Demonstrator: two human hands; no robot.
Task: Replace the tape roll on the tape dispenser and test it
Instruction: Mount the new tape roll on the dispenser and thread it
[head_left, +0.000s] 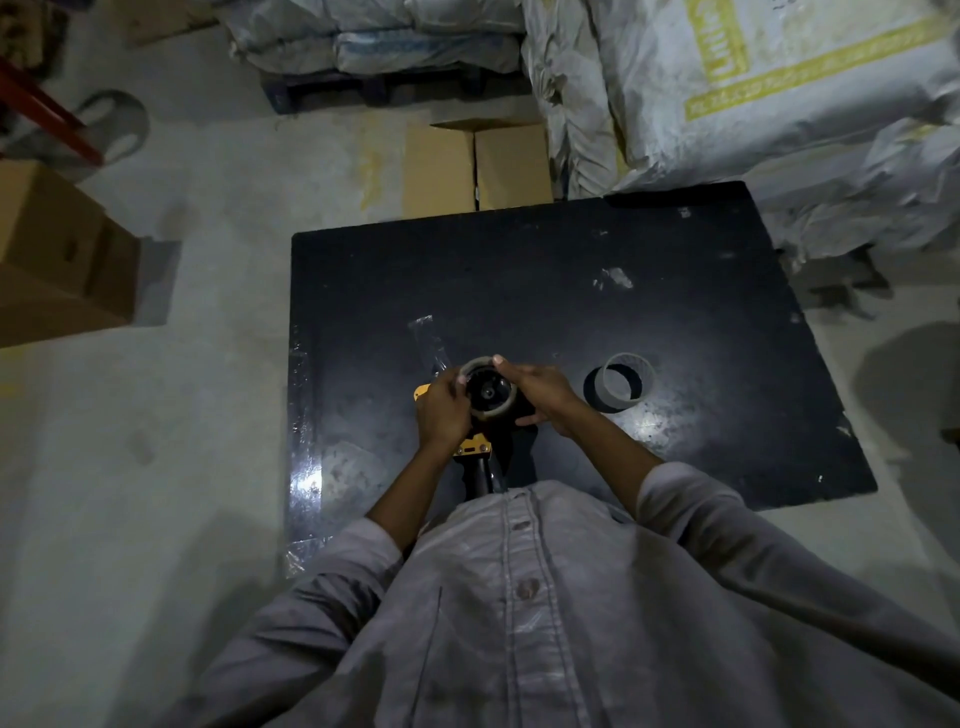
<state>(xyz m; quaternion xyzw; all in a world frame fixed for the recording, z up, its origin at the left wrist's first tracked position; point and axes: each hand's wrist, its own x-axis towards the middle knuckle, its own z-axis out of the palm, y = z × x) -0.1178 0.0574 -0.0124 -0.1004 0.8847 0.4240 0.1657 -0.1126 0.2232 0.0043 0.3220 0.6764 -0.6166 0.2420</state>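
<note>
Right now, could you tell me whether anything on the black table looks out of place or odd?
Slightly, yes. A crumpled strip of clear tape is stuck to the black table beyond the tape dispenser, with more tape along the table's left edge. A bare tape core sits right of the dispenser. Nothing looks damaged.

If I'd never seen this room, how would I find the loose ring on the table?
Find the black table in the middle of the floor. Near its front, right of the right hand, a pale ring lies alone. Unlike the roll gripped by that hand and the left hand, it is empty and untouched.
</note>
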